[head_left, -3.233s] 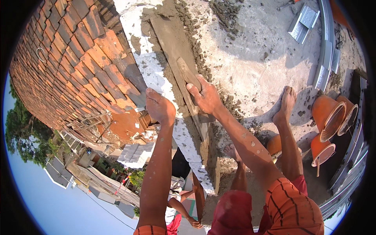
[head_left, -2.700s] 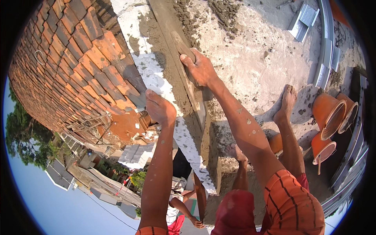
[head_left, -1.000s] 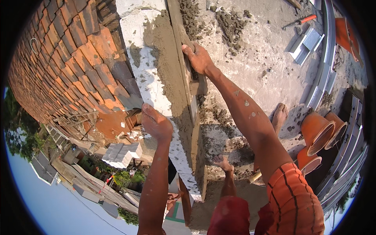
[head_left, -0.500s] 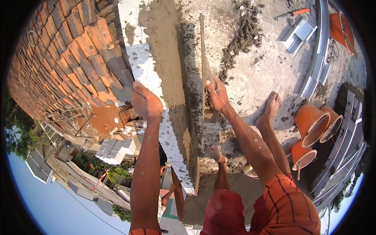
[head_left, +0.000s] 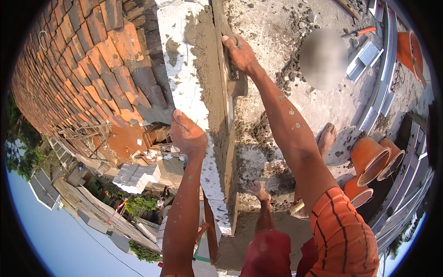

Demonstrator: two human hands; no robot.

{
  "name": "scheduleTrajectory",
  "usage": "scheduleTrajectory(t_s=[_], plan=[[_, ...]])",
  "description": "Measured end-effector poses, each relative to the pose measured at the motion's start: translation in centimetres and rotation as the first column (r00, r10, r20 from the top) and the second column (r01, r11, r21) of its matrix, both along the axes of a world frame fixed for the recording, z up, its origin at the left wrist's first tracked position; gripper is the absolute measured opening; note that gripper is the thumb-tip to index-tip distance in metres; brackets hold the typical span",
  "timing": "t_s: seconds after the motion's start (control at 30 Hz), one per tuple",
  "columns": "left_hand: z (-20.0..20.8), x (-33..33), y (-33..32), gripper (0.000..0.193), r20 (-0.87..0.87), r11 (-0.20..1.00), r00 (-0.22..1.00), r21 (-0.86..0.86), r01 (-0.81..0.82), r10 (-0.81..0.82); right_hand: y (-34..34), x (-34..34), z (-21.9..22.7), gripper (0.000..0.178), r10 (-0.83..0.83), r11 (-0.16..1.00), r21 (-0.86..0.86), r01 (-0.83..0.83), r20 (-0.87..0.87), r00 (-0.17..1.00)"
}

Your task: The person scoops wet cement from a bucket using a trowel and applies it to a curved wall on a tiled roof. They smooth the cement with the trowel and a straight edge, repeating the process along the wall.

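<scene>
A wall top runs away from me, its white left strip beside a band of wet grey mortar. My right hand is closed on a long wooden straightedge. The straightedge lies lengthwise along the mortar's right edge, and a short wooden block sticks out from it just below the hand. My left hand is a fist over the wall's white outer edge. Its curled fingers hide whatever they may grip.
Roof tiles slope beyond the wall, above a drop to a yard. On the slab at right are orange buckets, metal channels, a red-handled tool and mortar crumbs. My bare feet stand beside the wall.
My right hand has moved forward and left with the straightedge, bringing it from beside the wall against the mortar. My left fist appears lower and farther right in view; the view has shifted.
</scene>
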State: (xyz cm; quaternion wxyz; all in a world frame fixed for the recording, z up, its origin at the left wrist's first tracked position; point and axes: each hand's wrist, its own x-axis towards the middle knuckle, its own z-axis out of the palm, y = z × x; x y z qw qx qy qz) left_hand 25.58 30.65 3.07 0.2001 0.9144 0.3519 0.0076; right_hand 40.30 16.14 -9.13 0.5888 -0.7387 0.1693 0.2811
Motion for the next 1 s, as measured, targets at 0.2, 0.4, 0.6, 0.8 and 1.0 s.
scheduleTrajectory(t_s=[0.2, 0.4, 0.6, 0.8, 1.0], plan=[[-0.2, 0.2, 0.0, 0.058, 0.029, 0.998, 0.998, -0.009, -0.056, 0.057, 1.2, -9.3, 1.8, 0.079, 0.087, 0.994, 0.067, -0.089, 0.033, 0.996], [-1.3, -1.1, 1.6, 0.06, 0.021, 0.997, 0.999, 0.073, 0.033, -0.035, 0.8, -33.5, 9.8, 0.068, 0.194, 0.968, 0.201, -0.152, -0.206, 0.959], [-0.1, 0.0, -0.1, 0.06, -0.038, 0.995, 0.996, -0.057, -0.084, 0.081, 1.3, -18.4, 8.3, 0.063, 0.008, 0.991, 0.132, 0.014, -0.167, 0.986], [-3.6, -1.9, 4.8, 0.056, -0.083, 0.826, 0.878, 0.307, 0.472, -0.471, 0.2, -11.4, -1.1, 0.077, 0.088, 0.996, -0.04, -0.085, 0.08, 0.993], [-0.9, -0.4, 1.5, 0.053, 0.026, 0.981, 0.99, -0.142, -0.133, 0.138, 2.3, -32.0, -1.8, 0.064, 0.022, 0.992, 0.13, -0.008, -0.109, 0.994]])
